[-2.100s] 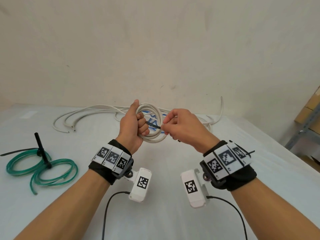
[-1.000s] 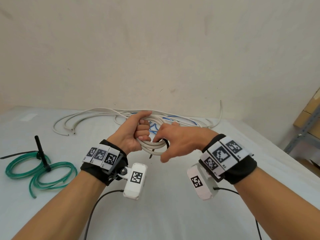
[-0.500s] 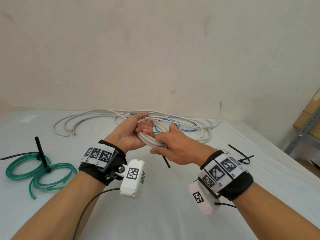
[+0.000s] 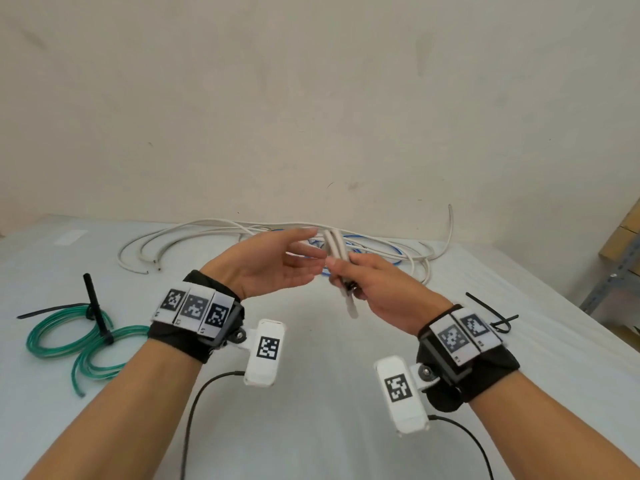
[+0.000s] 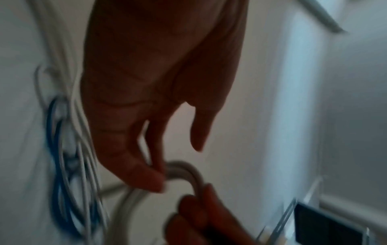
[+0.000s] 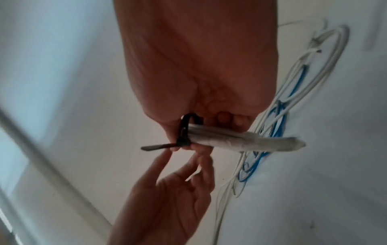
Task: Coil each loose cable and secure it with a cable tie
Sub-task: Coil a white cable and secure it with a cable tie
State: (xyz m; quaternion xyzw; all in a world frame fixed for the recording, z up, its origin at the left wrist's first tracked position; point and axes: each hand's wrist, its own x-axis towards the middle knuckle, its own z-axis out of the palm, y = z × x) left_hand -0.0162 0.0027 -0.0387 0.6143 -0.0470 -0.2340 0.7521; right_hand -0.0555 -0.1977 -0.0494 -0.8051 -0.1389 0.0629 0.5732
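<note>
My right hand [image 4: 341,271] grips a white coiled cable [image 4: 334,242] and holds it edge-on above the table. In the right wrist view a black cable tie [image 6: 184,131] loops round the coil [image 6: 240,140] beside my thumb, its tail sticking out to the left. My left hand [image 4: 304,251] is open, palm up, just left of the coil. Its fingertips [image 5: 155,184] are at the coil's curve [image 5: 194,175]; the blur hides whether they touch it.
A green coil [image 4: 69,341] bound with black ties lies at the left. Loose white cables [image 4: 214,230] and a blue cable [image 4: 381,249] sprawl at the back by the wall. Spare black ties [image 4: 491,313] lie at the right, near a metal shelf [image 4: 620,271].
My left hand has let go of the white coil and opened. My right hand has taken the coil at the tie and turned it edge-on.
</note>
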